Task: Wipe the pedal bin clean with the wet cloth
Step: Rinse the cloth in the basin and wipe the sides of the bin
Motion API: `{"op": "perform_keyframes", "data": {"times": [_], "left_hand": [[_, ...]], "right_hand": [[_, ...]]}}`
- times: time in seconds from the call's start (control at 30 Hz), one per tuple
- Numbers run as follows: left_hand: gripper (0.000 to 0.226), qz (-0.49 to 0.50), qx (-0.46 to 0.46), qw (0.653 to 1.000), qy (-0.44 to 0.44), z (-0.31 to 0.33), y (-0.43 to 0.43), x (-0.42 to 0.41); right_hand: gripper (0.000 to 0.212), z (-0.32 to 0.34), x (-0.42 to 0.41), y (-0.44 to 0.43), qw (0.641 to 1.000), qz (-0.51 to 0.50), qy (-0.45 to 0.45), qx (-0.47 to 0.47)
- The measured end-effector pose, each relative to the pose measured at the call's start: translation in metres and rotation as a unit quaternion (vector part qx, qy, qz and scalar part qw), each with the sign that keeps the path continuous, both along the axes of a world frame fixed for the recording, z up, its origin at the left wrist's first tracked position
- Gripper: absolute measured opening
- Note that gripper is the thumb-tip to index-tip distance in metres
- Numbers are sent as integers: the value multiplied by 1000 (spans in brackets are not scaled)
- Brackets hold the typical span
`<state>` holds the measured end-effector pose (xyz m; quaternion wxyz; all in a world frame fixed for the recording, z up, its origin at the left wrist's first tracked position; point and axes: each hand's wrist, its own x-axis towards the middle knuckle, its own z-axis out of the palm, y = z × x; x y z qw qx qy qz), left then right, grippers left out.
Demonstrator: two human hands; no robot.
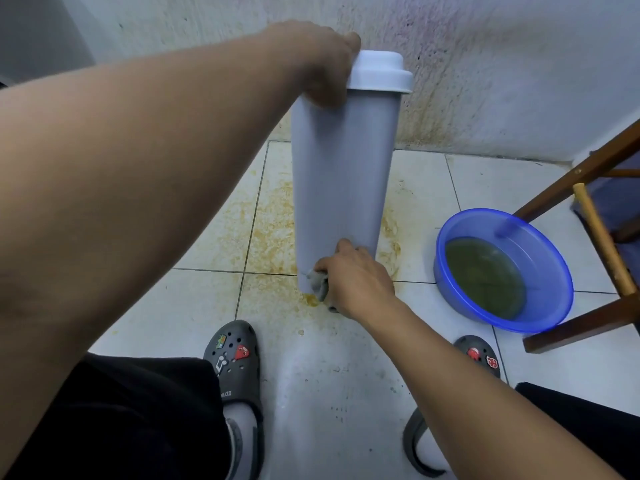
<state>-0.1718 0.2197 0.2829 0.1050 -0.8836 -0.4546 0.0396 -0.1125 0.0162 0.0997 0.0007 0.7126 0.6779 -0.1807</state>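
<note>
A tall grey pedal bin (341, 181) with a white lid (381, 72) stands upright on the tiled floor by the wall. My left hand (323, 65) grips its upper left rim, beside the lid. Down at the bin's base, my right hand (356, 277) presses a crumpled grey wet cloth (318, 284) against the lower front of the bin. The pedal is hidden behind my right hand.
A blue basin (540, 258) of murky greenish water sits on the floor to the right. A wooden stool (602, 237) stands over it at the far right. Yellow-brown stains (273, 223) cover the tiles around the bin. My feet in grey clogs (235, 355) are below.
</note>
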Motion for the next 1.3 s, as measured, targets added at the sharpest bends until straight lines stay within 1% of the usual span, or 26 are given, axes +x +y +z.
{"op": "perform_keyframes", "data": {"times": [0.1,0.17,0.2,0.27,0.37,0.4,0.47,0.5,0.57,0.63,0.7,0.77,0.83,0.87,0.93,1.0,1.07,1.13,1.17,1.23,1.3], "left_hand": [[59,1,-22,1000,-15,0,0,-1],[59,0,-36,999,-28,0,1,-1],[60,0,-43,998,-35,-1,1,-2],[61,-2,-52,998,-39,-1,1,-3],[61,-5,-55,998,-34,0,1,-5],[60,-6,-53,998,-32,0,1,-4],[58,-9,-53,998,-31,0,1,-4],[57,-11,-54,998,-29,0,1,-4],[57,-13,-59,998,-24,1,0,-5],[57,-17,-57,998,-18,2,0,-5],[57,-21,-56,998,-12,3,1,-5],[58,-26,-61,998,-11,3,3,-7],[61,-28,-85,996,-19,6,5,-9],[63,-27,-105,994,-25,8,6,-11],[67,-19,-158,986,-50,11,8,-12],[69,-9,-204,976,-81,14,13,-15],[68,-9,-234,965,-116,15,18,-17],[74,-10,-252,958,-139,16,20,-18],[76,-12,-256,956,-143,15,21,-18],[72,-14,-256,955,-146,15,21,-17],[66,-15,-257,955,-150,14,22,-17]], "right_hand": [[42,-11,10,0,1000,-1,5,19],[35,-14,20,-3,996,-62,52,25],[37,-16,28,-6,993,-91,70,21],[43,-17,44,-11,992,-101,79,9],[40,-8,64,-19,988,-121,99,-1],[38,-3,68,-20,987,-124,100,2],[33,6,66,-17,990,-109,75,37],[33,10,60,-15,990,-98,72,63],[36,17,40,-12,990,-77,83,85],[36,17,21,-12,993,-39,80,82],[35,9,11,-13,997,-13,53,59],[35,0,13,-18,997,-29,64,40],[22,-8,28,-23,995,-55,57,53],[19,-10,37,-25,994,-78,49,61],[35,-11,49,-27,988,-122,67,60],[44,-2,60,-22,971,-153,112,145],[49,16,61,-8,934,-177,159,268],[54,37,57,13,901,-155,158,374],[55,48,53,24,893,-131,153,404],[54,66,47,47,881,-79,133,448],[49,84,40,68,881,-33,95,462]]}}
